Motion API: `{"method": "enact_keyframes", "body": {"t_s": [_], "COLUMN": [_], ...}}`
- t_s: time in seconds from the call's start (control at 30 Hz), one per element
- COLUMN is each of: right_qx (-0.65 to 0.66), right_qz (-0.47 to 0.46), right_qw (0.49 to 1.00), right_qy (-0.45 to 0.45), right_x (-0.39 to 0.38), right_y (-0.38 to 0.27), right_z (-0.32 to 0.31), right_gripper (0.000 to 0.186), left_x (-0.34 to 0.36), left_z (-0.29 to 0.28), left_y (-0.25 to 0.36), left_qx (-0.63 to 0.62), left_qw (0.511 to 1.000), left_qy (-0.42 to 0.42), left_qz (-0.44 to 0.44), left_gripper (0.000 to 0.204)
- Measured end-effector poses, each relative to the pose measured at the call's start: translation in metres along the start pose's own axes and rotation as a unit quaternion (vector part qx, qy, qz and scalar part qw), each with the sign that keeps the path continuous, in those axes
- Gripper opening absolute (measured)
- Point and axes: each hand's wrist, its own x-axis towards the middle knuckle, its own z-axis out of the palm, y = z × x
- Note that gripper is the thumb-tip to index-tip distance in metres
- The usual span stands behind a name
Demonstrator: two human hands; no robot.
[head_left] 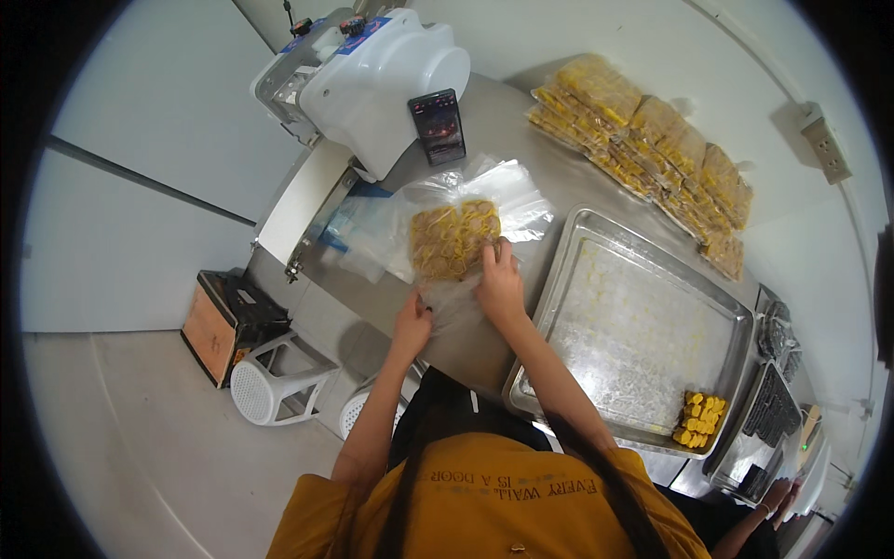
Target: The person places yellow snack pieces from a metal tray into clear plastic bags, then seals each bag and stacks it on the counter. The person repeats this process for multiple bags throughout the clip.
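Note:
A clear plastic bag lies flat on the metal table, with a block of yellow and tan food pieces inside its far part. My left hand is closed at the bag's near left edge, pinching the loose film. At the right, my right hand has its bent fingers on the film by the near right corner of the food block. Its fingertips are closed on the bag there. More loose clear bags lie beneath and beyond the filled one.
A phone leans against a white machine at the back. To the right is a large metal tray with yellow pieces in one corner. Filled bags are piled along the wall. Another person's hands show at lower right.

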Motion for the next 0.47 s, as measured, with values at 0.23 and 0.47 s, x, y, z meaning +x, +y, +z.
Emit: {"method": "enact_keyframes", "body": {"t_s": [0.23, 0.47], "right_qx": [0.128, 0.127], "right_qz": [-0.083, -0.086], "right_qw": [0.987, 0.982], "right_qy": [-0.06, -0.108], "right_x": [0.028, 0.056], "right_y": [0.037, 0.036], "right_z": [-0.019, -0.011], "right_gripper": [0.099, 0.098], "left_x": [0.041, 0.045], "left_z": [-0.02, -0.023], "left_y": [0.038, 0.073], "left_qx": [-0.025, 0.143], "left_qw": [0.989, 0.985], "left_qy": [0.046, 0.05], "left_qz": [0.139, 0.08], "left_gripper": [0.079, 0.097]}}
